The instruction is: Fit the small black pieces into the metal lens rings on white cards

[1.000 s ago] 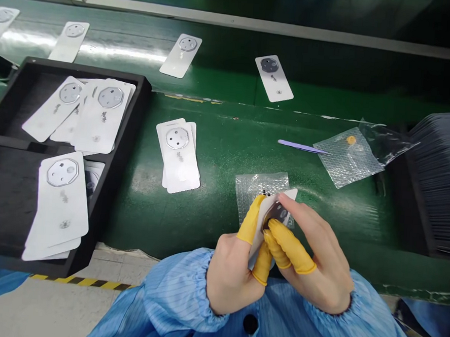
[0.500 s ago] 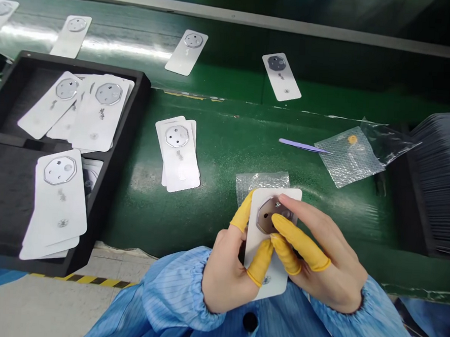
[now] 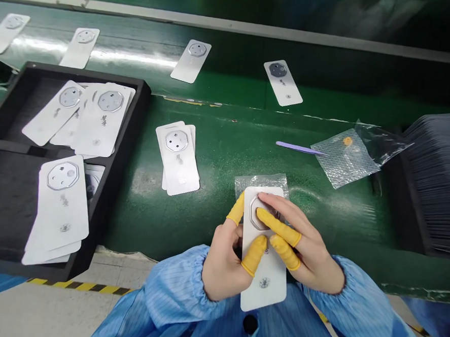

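A white panel with an octagonal ring near its top end is held in front of my body, upper end away from me. My left hand grips its left edge, with a yellow-covered thumb on the face and a yellow-covered finger along the edge. On the ring area rest fingertips of my right hand; two of its fingers wear yellow covers. Just behind the panel lies bubble wrap. A small stack of similar white panels sits on the green surface to the left.
A black divided tray at the left holds several panels. More panels lie on the green belt at the back. Purple tweezers touch a bubble-wrap sheet at right, beside a black box of dark sheets.
My right hand has moved left across the held panel, its fingers still on the ring area. The panel shows more of its lower face, and the whole view has shifted slightly.
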### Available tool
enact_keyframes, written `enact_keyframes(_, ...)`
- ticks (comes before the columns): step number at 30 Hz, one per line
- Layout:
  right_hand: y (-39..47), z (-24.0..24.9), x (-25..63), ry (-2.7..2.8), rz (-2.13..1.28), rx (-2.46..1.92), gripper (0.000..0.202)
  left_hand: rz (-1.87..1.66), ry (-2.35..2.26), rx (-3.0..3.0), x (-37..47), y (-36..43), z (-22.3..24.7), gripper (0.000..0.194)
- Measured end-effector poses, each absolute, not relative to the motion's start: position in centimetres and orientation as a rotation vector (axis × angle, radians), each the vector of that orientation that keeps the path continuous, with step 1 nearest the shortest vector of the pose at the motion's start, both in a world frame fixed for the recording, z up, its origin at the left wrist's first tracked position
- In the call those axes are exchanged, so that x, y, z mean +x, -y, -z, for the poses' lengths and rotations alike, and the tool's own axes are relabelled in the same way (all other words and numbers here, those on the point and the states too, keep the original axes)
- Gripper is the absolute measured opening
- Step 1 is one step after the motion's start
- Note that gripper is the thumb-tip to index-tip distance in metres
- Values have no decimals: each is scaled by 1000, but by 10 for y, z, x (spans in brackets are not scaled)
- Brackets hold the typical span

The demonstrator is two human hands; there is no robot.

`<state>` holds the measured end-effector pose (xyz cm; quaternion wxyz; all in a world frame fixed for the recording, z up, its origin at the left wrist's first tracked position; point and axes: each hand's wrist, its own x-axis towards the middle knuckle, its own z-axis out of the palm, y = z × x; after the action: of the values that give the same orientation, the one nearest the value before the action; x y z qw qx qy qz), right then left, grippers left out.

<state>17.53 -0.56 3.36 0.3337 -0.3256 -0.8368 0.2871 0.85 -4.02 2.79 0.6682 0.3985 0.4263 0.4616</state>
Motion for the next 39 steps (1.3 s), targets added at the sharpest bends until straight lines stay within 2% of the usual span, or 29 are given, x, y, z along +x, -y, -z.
enact_keyframes(4, 10, -27, 167, 1717, -744, -1083, 51, -1099, -752, 711, 11, 35, -36, 56)
enact_keyframes(8, 15, -28, 153, 1311, -949, -1197, 52, -1153, -757, 700, 11, 32, -39, 44)
enact_keyframes(13, 19, -30, 151, 1208, -975, -1222, 51, -1171, -923, 675, 7, 24, -37, 18)
enact_keyframes(15, 21, -31, 151, 1215, -1000, -1207, 51, -1188, -1002, 692, 6, 23, -36, 14)
enact_keyframes(22, 21, -29, 149, 1175, -1076, -1196, 47, -1290, -1141, 794, 11, 21, -35, 15)
enact_keyframes(27, 14, -28, 149, 1099, -1168, -1190, 46, -1157, -1002, 639, 8, 17, -31, 23)
enact_keyframes(32, 9, -33, 152, 1030, -1276, -1213, 44, -1224, -930, 596, 1, 18, -33, 32)
enact_keyframes(35, 11, -41, 154, 1008, -1313, -1227, 43, -1171, -936, 547, 0, 22, -41, 28)
enact_keyframes(39, 15, -55, 155, 1073, -1171, -1235, 44, -1193, -902, 532, 3, 26, -53, 23)
